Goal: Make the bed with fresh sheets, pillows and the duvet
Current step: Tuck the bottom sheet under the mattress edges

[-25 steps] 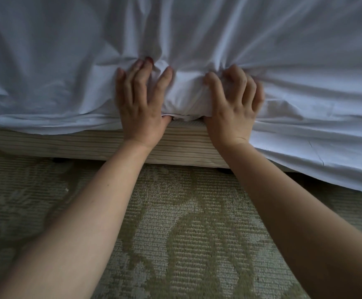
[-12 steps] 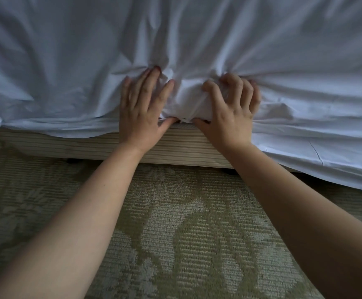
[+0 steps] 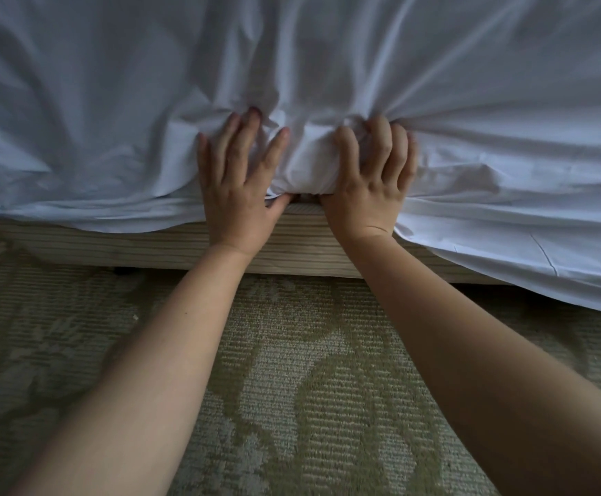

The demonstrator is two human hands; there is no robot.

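A white sheet (image 3: 327, 73) covers the bed, draped over its near edge and heavily wrinkled, with creases fanning out from a bunched wad between the two hands. At right it hangs lower, down past the frame towards the floor. The left hand (image 3: 238, 195) lies flat against the sheet at the bed's edge, fingers (image 3: 245, 137) straight and spread apart, thumb tucked under the wad. The right hand (image 3: 367, 195) has its fingers (image 3: 381, 145) curled, clamped on a fold of sheet (the creases pull tight towards its knuckles). Below the hem runs a pale wooden bed frame (image 3: 148, 248), bare from the left to the middle and hidden by the sheet at right. A patterned olive carpet (image 3: 291, 406) fills the foreground under both forearms. No readable writing shows.
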